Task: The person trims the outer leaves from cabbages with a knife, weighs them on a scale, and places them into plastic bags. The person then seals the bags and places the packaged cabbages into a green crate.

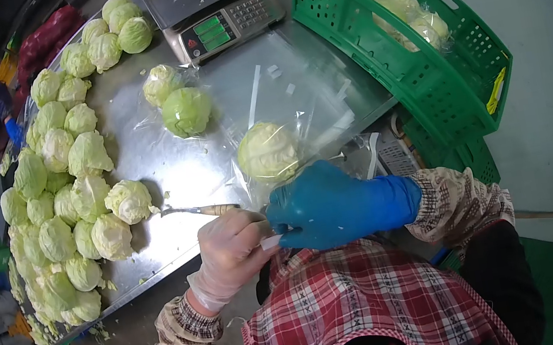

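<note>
The steel table [166, 169] ran away from me, a heap of bare cabbages [69, 200] along its left edge. A green crate [423, 86] with wrapped cabbages stood at the right, a scale [218, 18] at the far end. My right hand [329, 204], in a blue glove, was bent in across my front, knuckles up, fingers curled onto a small white strip [271, 242]. My left hand [231, 249], in a thin clear glove, met it from the left, fingers pinched on the same strip. Just beyond both hands lay a pale cabbage [267, 150] inside a clear bag [297, 121], round and crinkled. A knife [199, 210] lay beside my left hand.
</note>
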Demonstrator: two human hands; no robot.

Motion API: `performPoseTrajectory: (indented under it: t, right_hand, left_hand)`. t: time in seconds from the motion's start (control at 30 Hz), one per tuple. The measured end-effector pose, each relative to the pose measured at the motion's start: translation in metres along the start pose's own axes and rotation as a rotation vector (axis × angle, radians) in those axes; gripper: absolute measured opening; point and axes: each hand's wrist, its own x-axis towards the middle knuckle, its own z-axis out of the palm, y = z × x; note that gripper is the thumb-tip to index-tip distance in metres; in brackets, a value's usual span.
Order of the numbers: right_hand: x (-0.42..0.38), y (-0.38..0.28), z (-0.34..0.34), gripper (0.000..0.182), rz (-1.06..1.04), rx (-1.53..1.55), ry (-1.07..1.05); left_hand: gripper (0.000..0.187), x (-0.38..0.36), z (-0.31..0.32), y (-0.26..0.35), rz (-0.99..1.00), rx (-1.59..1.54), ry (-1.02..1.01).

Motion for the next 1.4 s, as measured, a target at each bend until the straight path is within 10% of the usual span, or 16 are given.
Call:
performPoseTrajectory:
  t: [0.3,0.4,0.43,0.5,0.57,0.6,0.73,0.87,1.07,1.27,1.33,1.4]
  right_hand:
    - [-0.068,-0.016,-0.054,0.024,-0.238,0.06,0.178]
    - [-0.188,0.039,-0.127,0.026,0.563,-0.171,0.958]
    - [-0.237,0.079,-0.133,0.026,0.815,-0.292,0.97]
    - [-0.323,0.155,-0.078,0.027,1.058,-0.572,0.285]
    - [-0.341,0.171,0.013,0.029,0.743,-0.656,-0.446]
    - [-0.32,0.167,0.035,0.029,0.61,-0.651,-0.461]
    - [-0.155,0.144,0.03,0.057,0.694,0.045,0.287]
    - [-0.065,0.123,0.023,0.063,0.49,0.113,0.304]
    - [-0.06,0.125,0.035,0.061,0.325,-0.055,0.192]
    - [-0.049,0.13,0.048,0.025,0.234,0.224,0.187]
    - [-0.06,0.151,0.077,0.014,0.562,0.684,0.261]
    - [-0.069,0.165,0.091,0.013,0.791,1.429,0.387]
  left_hand:
    - [0.018,-0.003,0.002,-0.006,-0.061,-0.005,0.078]
    - [0.024,-0.013,-0.004,-0.015,0.052,-0.023,0.091]
    - [0.027,-0.016,-0.005,-0.016,0.095,0.009,0.108]
    - [0.046,-0.034,-0.009,-0.02,0.102,0.123,0.077]
    - [0.055,-0.047,-0.009,-0.023,0.062,0.213,0.132]
    - [0.065,-0.051,-0.009,-0.029,0.029,0.323,0.206]
    - [0.097,-0.063,-0.013,-0.053,0.101,0.627,0.202]
    - [0.103,-0.044,-0.034,-0.061,0.192,0.616,0.224]
    - [0.124,-0.028,-0.014,-0.096,-0.266,0.137,-0.096]
    - [0.047,-0.017,0.048,-0.096,0.092,0.023,-0.017]
    - [0.037,-0.026,0.071,-0.098,-1.107,-0.836,0.36]
    - [0.043,-0.014,0.087,-0.106,-1.238,-1.027,0.513]
